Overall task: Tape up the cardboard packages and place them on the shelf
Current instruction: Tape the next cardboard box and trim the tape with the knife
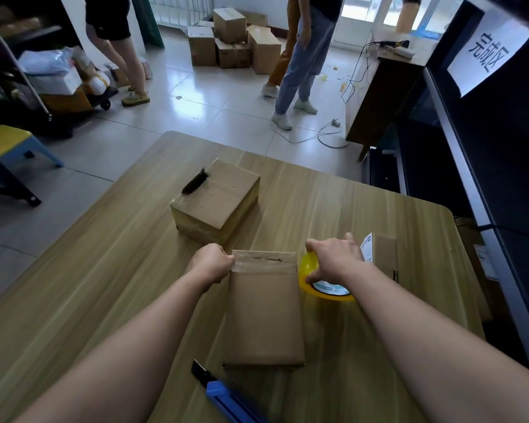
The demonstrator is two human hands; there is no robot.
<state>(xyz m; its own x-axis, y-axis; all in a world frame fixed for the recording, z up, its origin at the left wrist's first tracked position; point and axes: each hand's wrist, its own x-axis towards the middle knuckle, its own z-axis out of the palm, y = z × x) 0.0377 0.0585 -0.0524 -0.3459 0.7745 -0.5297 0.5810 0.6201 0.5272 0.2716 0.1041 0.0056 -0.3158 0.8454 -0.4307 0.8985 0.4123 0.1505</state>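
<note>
Before you, a flat brown package [264, 309] lay lengthwise, clear tape across its far end; the yellow tape roll [306, 268] was just right; a larger box [217, 206] sat beyond.

The blue knife [226, 395] runs off the bottom edge. The right hand [336, 259] half-hides the tape roll [326, 294]; fingertips of the left hand [211, 262] are out of sight at the flat package's [263, 312] corner.

A flat package [264, 312] was laid mid-table [104, 285], with a larger box [217, 203] set at its 11 o'clock. A tape roll [308, 268] was placed just beside it at 2 o'clock, a cutter [223, 395] at 7 o'clock. The shelf [486, 178] was stood beyond the table at 3 o'clock.
</note>
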